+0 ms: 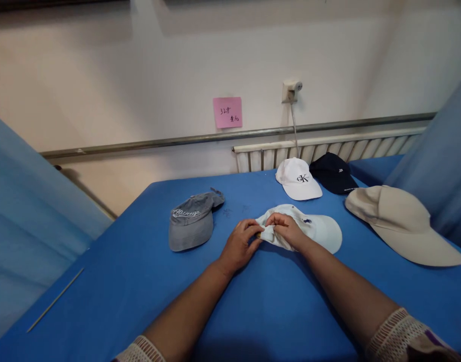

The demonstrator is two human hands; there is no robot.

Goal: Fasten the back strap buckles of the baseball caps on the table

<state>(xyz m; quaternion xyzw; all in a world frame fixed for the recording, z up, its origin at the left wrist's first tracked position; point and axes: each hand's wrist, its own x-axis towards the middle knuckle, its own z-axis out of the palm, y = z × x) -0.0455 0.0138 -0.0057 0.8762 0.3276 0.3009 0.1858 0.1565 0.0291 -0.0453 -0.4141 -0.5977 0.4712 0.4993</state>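
A white baseball cap (324,229) with a small dark emblem lies on the blue-covered table, its brim pointing right. At its back strap (268,234), my left hand (241,245) pinches the strap's left end by a small brass-coloured piece. My right hand (288,230) grips the same strap from the other side, with its fingers curled by the cap's rear opening. The fingertips of both hands are close together, and they partly hide the strap. To the left sits a grey cap (193,221) with white lettering, apart from my hands.
Behind are a white cap (299,179) with black letters and a dark navy cap (333,173). A large beige cap (400,221) lies at right. A thin stick (56,300) rests at the table's left edge. Blue curtains (19,221) flank the table; a metal rail (170,143) runs behind.
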